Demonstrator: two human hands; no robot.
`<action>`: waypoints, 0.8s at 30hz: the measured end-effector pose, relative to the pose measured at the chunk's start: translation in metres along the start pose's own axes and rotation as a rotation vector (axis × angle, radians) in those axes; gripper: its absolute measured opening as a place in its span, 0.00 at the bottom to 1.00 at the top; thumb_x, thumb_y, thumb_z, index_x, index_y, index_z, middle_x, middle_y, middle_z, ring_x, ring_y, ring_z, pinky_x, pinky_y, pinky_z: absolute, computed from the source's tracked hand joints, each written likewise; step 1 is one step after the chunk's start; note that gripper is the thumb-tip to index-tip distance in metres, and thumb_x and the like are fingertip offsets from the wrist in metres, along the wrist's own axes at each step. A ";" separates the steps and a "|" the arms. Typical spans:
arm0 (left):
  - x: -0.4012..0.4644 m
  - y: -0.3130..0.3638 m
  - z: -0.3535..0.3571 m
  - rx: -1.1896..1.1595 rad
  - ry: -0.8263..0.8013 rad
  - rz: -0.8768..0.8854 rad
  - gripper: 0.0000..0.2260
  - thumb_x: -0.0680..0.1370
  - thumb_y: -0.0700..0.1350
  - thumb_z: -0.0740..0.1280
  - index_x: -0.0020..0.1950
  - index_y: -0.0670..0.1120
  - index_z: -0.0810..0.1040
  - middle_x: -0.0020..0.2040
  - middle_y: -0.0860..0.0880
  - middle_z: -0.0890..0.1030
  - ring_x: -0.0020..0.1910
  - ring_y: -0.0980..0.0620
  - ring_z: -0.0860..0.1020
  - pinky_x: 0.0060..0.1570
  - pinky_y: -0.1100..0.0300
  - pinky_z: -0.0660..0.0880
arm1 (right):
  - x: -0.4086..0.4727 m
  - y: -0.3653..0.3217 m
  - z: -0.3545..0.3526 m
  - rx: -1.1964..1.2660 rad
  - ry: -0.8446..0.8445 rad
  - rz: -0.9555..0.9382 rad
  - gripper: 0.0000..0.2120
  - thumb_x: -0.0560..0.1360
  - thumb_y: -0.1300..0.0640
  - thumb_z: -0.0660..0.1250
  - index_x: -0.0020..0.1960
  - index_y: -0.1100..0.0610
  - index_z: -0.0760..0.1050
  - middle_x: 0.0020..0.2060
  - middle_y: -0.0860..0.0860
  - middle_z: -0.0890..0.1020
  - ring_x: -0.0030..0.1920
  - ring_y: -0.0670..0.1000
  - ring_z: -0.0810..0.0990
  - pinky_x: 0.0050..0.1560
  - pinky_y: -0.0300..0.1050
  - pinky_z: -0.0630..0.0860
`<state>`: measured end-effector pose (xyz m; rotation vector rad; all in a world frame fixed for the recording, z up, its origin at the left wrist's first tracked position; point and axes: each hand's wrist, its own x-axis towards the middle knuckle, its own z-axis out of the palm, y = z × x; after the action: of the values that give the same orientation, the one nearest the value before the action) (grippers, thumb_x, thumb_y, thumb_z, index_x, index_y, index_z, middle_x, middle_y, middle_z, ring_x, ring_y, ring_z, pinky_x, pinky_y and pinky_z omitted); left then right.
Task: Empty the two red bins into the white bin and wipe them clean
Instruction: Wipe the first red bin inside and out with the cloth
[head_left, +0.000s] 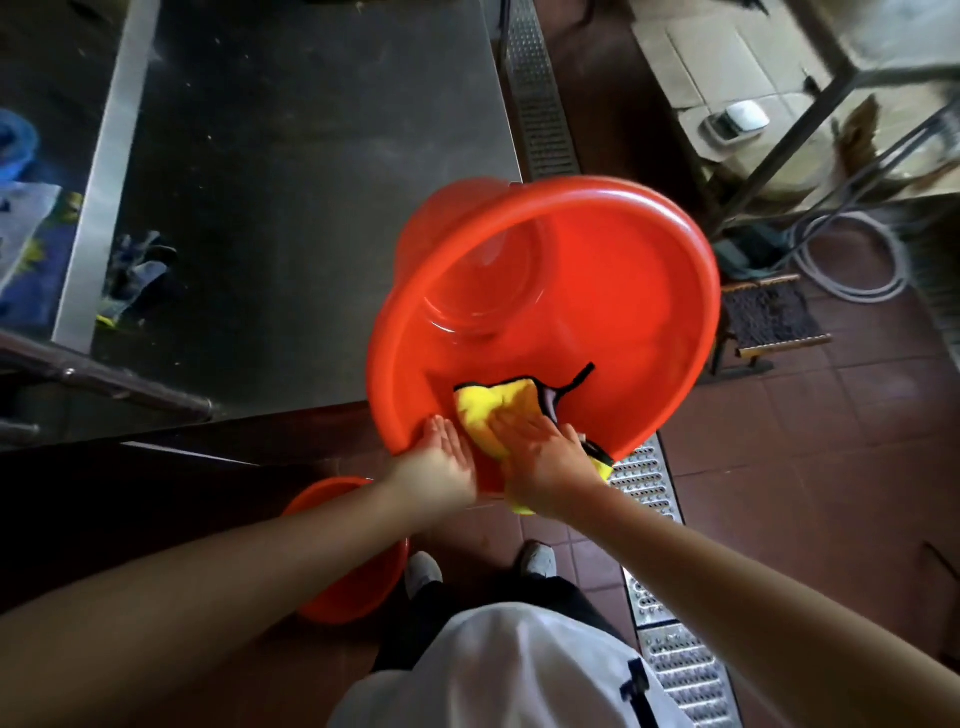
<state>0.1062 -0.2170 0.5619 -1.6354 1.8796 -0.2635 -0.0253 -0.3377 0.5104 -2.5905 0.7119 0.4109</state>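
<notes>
Large red bin (587, 312) tilted, yellow cloth (491, 408) at its near rim; second red bin (358, 587) below.

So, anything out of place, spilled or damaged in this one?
Nothing stands out. The red bin is tipped towards the person, which suits wiping: the right hand presses the yellow cloth on its inner wall, the left hand touches the rim. No spill or damage shows.

The red bin (597, 291) is smooth, glossy plastic, with a sheen along its rim. The yellow cloth (493, 410) in it looks soft and fluffy. The counter (311, 208) is dull, scuffed steel. The floor tiles (831, 441) are matt, and the drain grate (670, 670) is perforated bright metal.
</notes>
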 end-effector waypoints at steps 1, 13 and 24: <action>0.000 -0.001 0.000 0.011 -0.001 0.014 0.15 0.68 0.44 0.62 0.44 0.40 0.87 0.41 0.39 0.85 0.39 0.41 0.85 0.41 0.50 0.82 | -0.008 -0.001 0.001 -0.013 -0.001 -0.001 0.32 0.76 0.44 0.61 0.79 0.46 0.60 0.78 0.44 0.62 0.76 0.50 0.60 0.67 0.53 0.62; -0.009 -0.055 0.009 0.114 0.026 0.118 0.15 0.71 0.48 0.69 0.52 0.40 0.84 0.47 0.38 0.85 0.47 0.41 0.84 0.52 0.47 0.79 | -0.026 0.012 -0.027 -0.420 0.091 -0.243 0.36 0.70 0.39 0.71 0.74 0.52 0.72 0.67 0.50 0.78 0.65 0.55 0.78 0.54 0.55 0.77; -0.019 -0.079 0.005 0.074 -0.101 0.003 0.30 0.81 0.56 0.61 0.76 0.38 0.61 0.71 0.31 0.68 0.70 0.31 0.68 0.71 0.31 0.50 | -0.027 0.013 -0.058 -0.660 0.127 -0.266 0.24 0.68 0.52 0.69 0.64 0.53 0.78 0.53 0.49 0.82 0.54 0.57 0.80 0.49 0.51 0.74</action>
<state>0.1746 -0.2142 0.6062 -1.5669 1.7765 -0.2422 -0.0446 -0.3635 0.5672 -3.3007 0.2809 0.4566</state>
